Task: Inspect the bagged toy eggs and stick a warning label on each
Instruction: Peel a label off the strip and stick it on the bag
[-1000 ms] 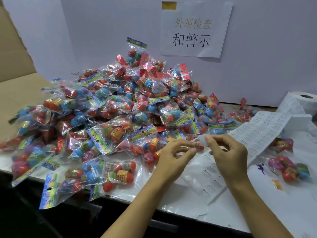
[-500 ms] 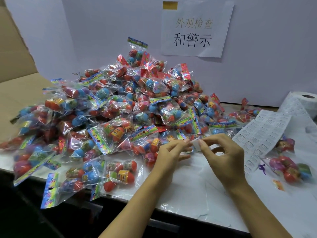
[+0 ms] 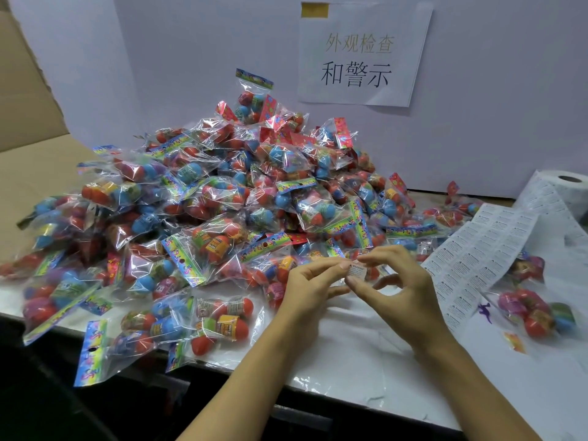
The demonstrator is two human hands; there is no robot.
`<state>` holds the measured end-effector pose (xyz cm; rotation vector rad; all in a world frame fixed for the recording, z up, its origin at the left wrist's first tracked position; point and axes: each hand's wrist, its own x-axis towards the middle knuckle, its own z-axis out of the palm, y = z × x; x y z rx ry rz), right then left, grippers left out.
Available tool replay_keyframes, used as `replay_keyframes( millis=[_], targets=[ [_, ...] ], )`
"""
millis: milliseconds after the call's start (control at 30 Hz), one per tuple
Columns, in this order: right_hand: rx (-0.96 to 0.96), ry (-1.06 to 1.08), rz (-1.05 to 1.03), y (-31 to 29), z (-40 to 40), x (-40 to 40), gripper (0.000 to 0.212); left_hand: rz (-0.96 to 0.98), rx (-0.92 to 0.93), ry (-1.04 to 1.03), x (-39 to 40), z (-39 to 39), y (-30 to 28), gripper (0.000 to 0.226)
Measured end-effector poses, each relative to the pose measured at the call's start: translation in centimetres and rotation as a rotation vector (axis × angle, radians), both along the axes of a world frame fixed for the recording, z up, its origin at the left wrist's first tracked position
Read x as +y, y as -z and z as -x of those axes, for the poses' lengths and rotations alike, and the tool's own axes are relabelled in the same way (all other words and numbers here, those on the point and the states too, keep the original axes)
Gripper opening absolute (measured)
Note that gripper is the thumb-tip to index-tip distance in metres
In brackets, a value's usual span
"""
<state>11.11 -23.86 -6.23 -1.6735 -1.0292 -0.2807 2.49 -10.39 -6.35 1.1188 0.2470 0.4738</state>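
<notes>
A big heap of clear bags of coloured toy eggs (image 3: pixel 222 198) covers the left and middle of the white table (image 3: pixel 350 361). In front of the heap, a small white warning label (image 3: pixel 357 270) is pinched between my left hand (image 3: pixel 313 289) and my right hand (image 3: pixel 401 294), fingertips meeting just above the table. A strip of warning labels (image 3: pixel 477 253) lies to the right, running up to its roll (image 3: pixel 563 192). Two bags of eggs (image 3: pixel 197 326) lie near the front edge on the left.
A separate bag of eggs (image 3: pixel 537 313) lies at the right, past the label strip. A paper sign with Chinese characters (image 3: pixel 362 55) hangs on the white back wall. Brown cardboard (image 3: pixel 28 173) stands at the far left. The table's front edge drops to a dark space.
The backing sheet that lay under my hands is gone from there, and the label strip now lies to the right. Both hands have drawn together with one peeled label between them.
</notes>
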Motion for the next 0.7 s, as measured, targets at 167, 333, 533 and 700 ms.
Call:
replay_keyframes(
  millis=[167,333,533,700],
  targets=[
    [0.404,-0.043,-0.026,-0.49,-0.39,-0.11,0.006,0.065,-0.035,-0.027,0.07,-0.11,-0.04,0.011],
    [0.509,-0.101,-0.024,-0.83,-0.27,-0.32,0.008,0.091,-0.054,-0.034,0.04,-0.13,-0.10,0.011],
    [0.519,-0.094,-0.048,-0.65,-0.52,-0.34,0.012,0.068,-0.072,0.013,-0.08,-0.12,-0.18,0.016],
    [0.724,-0.130,-0.272,-0.97,-0.80,-0.37,0.004,-0.331,0.075,0.022,-0.55,-0.18,0.50,0.014]
  ],
)
